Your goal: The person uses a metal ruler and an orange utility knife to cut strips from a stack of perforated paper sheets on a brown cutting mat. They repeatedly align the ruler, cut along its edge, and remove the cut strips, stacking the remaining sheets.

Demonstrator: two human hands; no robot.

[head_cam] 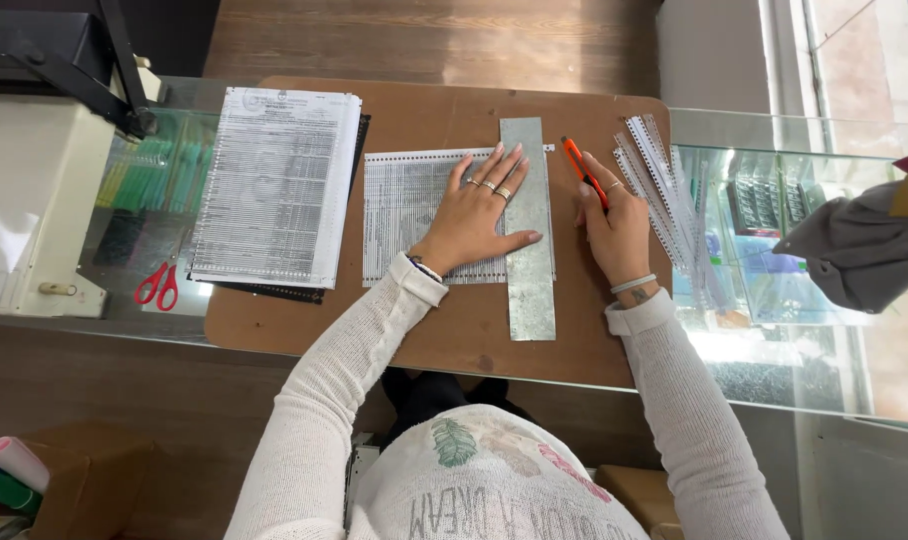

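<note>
Head view: 1 grey metal strip (pixel 529 225) lies upright across 1 printed sheet (pixel 409 215) on the brown board (pixel 424 110). The left hand (pixel 479 215) presses flat and open on both; the right hand (pixel 614 225) grips 1 orange cutter (pixel 582 170) just beside the strip. 1 paper stack (pixel 274 185) and 1 pair of red scissors (pixel 157 285) sit left on the glass counter (pixel 764 390).

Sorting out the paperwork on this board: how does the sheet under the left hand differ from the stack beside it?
The single sheet lies flat, pinned by the left hand and partly covered by the metal strip. The paper stack is thicker, taller, tilted slightly and untouched. The right hand holds an orange cutter. Both carry dense printed tables.
</note>
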